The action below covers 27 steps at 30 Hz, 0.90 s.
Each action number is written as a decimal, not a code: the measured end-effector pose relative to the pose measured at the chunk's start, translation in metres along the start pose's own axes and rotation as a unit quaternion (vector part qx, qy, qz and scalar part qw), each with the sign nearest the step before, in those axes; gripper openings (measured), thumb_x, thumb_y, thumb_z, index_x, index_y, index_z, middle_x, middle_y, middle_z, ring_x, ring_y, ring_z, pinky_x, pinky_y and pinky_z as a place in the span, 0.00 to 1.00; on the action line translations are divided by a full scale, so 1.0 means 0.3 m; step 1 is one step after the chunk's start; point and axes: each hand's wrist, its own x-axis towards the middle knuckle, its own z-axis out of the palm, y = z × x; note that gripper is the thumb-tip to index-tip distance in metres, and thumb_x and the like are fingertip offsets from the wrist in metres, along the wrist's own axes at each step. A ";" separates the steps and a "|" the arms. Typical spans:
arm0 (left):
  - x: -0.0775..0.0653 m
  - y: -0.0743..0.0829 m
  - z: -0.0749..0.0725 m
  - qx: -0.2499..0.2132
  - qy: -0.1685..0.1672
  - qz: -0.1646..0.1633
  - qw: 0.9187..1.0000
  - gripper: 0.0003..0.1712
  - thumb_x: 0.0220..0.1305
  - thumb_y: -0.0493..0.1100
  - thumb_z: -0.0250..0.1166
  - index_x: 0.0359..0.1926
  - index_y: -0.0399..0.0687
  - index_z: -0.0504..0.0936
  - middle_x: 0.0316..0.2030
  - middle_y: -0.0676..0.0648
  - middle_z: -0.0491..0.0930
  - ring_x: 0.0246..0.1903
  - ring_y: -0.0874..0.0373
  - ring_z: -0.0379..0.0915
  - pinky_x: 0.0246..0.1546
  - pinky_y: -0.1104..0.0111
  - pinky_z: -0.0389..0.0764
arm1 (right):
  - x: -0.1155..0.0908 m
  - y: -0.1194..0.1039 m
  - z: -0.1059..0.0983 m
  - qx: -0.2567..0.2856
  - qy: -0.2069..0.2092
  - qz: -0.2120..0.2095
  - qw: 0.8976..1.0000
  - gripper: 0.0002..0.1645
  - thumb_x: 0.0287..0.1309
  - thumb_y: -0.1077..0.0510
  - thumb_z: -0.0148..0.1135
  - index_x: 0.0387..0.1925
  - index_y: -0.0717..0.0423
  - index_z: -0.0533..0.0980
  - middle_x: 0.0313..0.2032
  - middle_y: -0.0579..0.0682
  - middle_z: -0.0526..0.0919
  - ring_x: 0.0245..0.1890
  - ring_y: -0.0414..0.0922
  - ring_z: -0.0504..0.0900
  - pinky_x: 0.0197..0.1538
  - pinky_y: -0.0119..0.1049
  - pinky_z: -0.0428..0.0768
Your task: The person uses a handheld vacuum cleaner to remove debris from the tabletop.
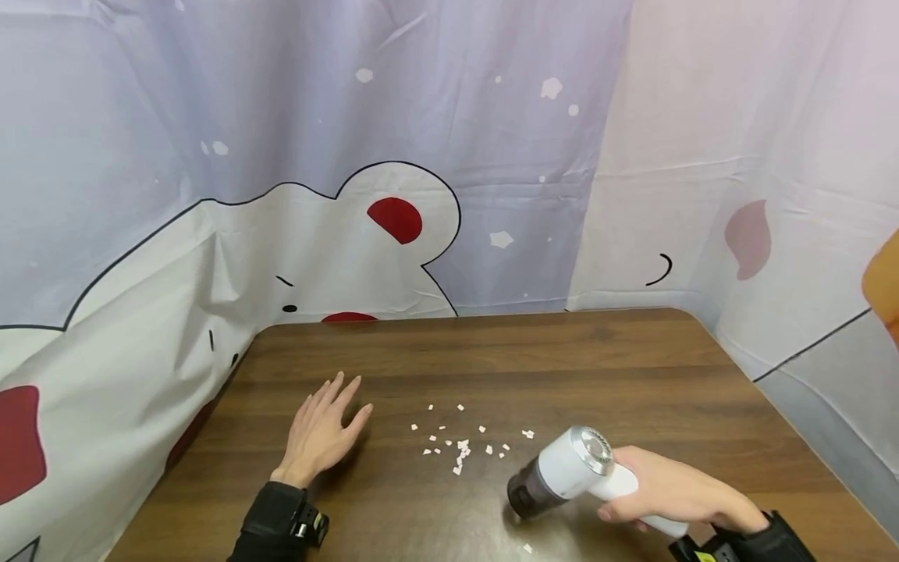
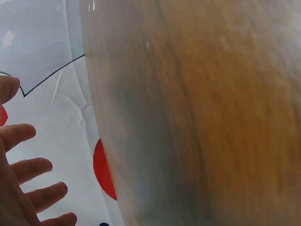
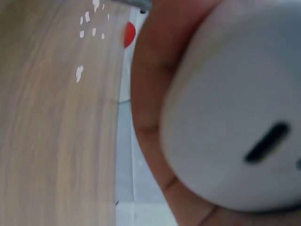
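Note:
My right hand (image 1: 674, 488) grips the white handle of a small handheld vacuum cleaner (image 1: 570, 464), which has a silver ringed end and a dark see-through nozzle part tilted down to the left, close to the table. In the right wrist view, curled fingers (image 3: 153, 94) wrap the white handle end (image 3: 225, 117), which bears a black slot. White paper scraps (image 1: 463, 446) lie scattered left of the vacuum. To their left is my left hand (image 1: 323, 429), its fingers spread and holding nothing; whether it touches the table cannot be told.
Both hands are over a brown wood-grain table (image 1: 492, 351) with rounded far corners. A printed curtain (image 1: 316, 250) hangs behind it and along both sides. One stray scrap (image 1: 527, 549) lies near the front, below the nozzle.

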 end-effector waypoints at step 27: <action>-0.037 0.009 0.033 -0.002 0.003 -0.008 1.000 0.35 0.67 0.63 0.53 0.67 0.49 0.69 0.67 0.37 0.62 0.65 0.39 0.57 0.61 0.42 0.56 | -0.008 0.118 -0.101 0.037 0.112 0.089 0.989 0.12 0.62 0.58 0.60 0.37 0.64 0.70 0.20 0.53 0.77 0.17 0.43 0.78 0.20 0.39 0.78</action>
